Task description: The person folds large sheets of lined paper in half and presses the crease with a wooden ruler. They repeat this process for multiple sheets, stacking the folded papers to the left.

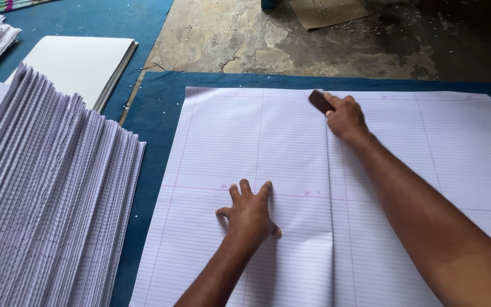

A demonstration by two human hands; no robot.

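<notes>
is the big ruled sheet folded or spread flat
Folded: the ruled sheet has a doubled left half ending in a crease. The right hand presses a dark block there; the left hand lies flat.

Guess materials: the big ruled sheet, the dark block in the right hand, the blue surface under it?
Ruled sheet: thin matte paper; it creases and buckles near the fold. Dark block in the right hand: reddish-brown, smooth, rigid, probably wood or hard plastic; cannot tell which. Blue surface: matte, slightly mottled, looks like felt or a coated mat. The left hand lies flat on the sheet.
</notes>
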